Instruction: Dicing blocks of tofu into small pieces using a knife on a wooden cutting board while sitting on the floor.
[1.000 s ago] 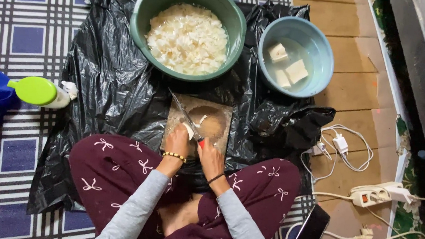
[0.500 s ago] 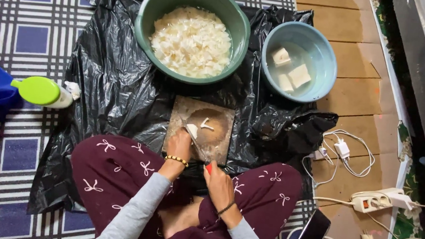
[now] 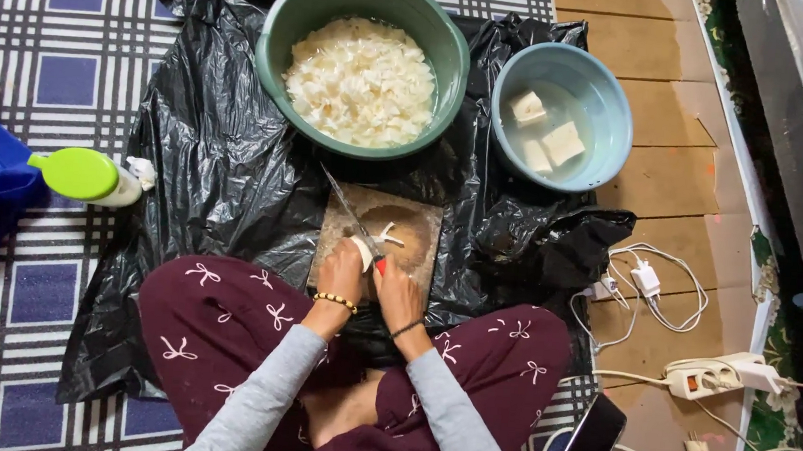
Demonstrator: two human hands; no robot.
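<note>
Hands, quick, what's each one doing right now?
Left hand: closed on a small white piece on the brown wooden cutting board.
Right hand: closed on the red-handled knife.

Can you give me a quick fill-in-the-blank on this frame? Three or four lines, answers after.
1. The right hand holds a knife with a ____ handle.
2. The left hand steadies a white piece on the wooden ____.
3. The green bowl is full of cut white pieces, while the blue bowl holds ____ larger blocks in water.
4. Both bowls sit on a black plastic ____.

Missing words: red; cutting board; three; sheet
</note>
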